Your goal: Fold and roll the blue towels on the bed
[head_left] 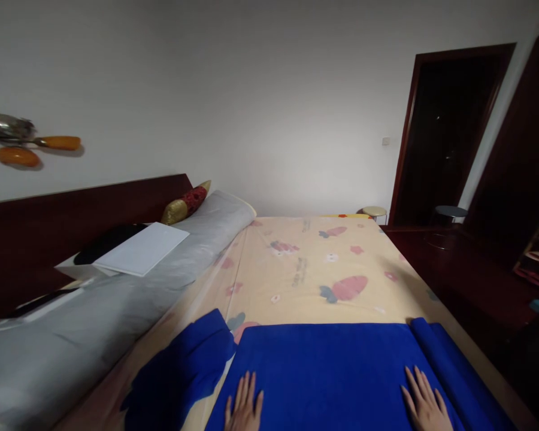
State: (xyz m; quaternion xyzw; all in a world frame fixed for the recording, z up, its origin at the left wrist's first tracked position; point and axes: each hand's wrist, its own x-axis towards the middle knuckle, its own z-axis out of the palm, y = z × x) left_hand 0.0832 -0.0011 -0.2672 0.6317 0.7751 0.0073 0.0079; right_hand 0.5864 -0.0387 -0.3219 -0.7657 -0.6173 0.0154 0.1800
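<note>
A bright blue cloth (327,371) lies spread flat on a bed with a cream sheet (305,269) printed with carrots and flowers. My left hand (244,409) rests palm down on the cloth near its left edge, fingers apart. On the right side of the cloth my right hand (424,402) lies flat too, fingers spread. A folded flap of the blue cloth (184,368) sticks out to the left, and another fold (453,371) runs along the right edge. Neither hand grips anything.
A long grey bolster (117,299) lies along the dark wooden headboard (72,221) at left, with a white flat box (141,248) and a red-and-gold cushion (186,203) on it. Dark wooden furniture (467,275), two stools (374,211) and a dark doorway (449,131) stand at right.
</note>
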